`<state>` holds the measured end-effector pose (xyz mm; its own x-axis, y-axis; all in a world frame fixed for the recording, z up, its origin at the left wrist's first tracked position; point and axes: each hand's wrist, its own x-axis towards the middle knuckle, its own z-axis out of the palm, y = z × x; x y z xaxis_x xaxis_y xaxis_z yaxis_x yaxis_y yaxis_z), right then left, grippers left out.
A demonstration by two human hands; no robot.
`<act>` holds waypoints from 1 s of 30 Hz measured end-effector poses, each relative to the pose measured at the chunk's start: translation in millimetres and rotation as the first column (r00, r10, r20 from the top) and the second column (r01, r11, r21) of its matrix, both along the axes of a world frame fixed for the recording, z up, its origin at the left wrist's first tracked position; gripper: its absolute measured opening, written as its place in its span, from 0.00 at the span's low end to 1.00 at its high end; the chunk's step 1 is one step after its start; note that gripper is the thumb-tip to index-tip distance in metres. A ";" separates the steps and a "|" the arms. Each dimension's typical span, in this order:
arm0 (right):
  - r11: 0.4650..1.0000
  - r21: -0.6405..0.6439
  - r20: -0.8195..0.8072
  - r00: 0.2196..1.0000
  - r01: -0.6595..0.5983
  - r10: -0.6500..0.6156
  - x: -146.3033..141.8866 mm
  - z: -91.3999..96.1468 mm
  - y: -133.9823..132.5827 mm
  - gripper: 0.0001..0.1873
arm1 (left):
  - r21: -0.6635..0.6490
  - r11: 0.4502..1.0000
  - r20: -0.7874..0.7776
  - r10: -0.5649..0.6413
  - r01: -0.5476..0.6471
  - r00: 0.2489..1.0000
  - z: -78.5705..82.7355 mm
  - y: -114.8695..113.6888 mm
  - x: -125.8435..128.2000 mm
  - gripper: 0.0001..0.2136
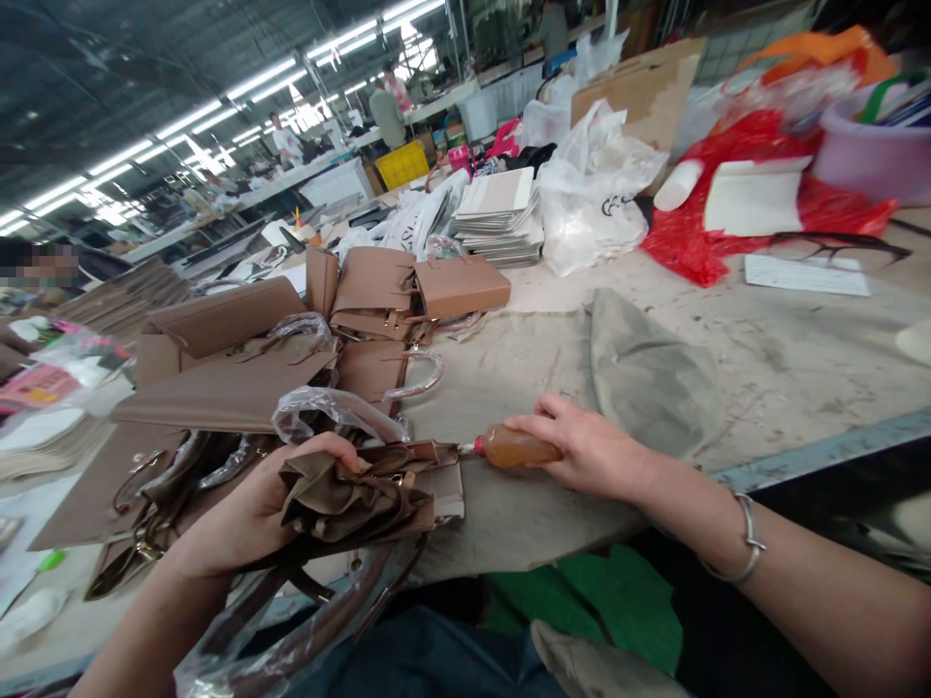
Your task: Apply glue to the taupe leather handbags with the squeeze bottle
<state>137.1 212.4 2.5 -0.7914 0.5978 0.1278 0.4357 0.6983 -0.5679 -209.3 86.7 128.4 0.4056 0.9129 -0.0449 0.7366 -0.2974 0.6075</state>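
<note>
My left hand (269, 504) is closed on a brown handbag (447, 490) lying on its side, its olive lining (341, 499) bunched out under my fingers. Plastic film wraps the bag's handle (298, 630), which hangs over the table's front edge. My right hand (582, 446) grips a squeeze bottle (520, 446) of amber liquid with a red collar. The bottle lies nearly level, its nozzle pointing left at the bag's edge; whether the tip touches is too small to tell. More brown handbags (225, 383) with film-wrapped handles are piled behind my left hand.
A grey-green cloth (647, 378) lies right of the bags. Farther back are a stack of flat panels (498, 208), a white plastic bag (596, 194), a red plastic bag (698, 233), eyeglasses (836, 250) and a purple tub (880, 150). A person (44, 267) is at the left.
</note>
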 end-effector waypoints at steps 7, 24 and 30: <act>0.995 -0.081 0.027 0.998 -0.058 0.061 1.0 3.9 -5.6 0.28 | -0.016 1.000 -0.005 -0.001 0.001 1.000 1.7 -1.0 4.3 0.12; 0.999 -0.024 0.100 0.995 -0.028 0.031 0.6 9.6 -12.7 0.31 | -0.069 0.997 0.011 0.016 -0.015 1.000 0.0 -1.9 5.6 0.09; 0.992 -0.095 0.089 0.992 -0.081 0.090 1.1 14.9 -14.3 0.26 | -0.054 0.998 0.004 -0.033 0.033 0.999 2.7 -1.2 8.9 0.09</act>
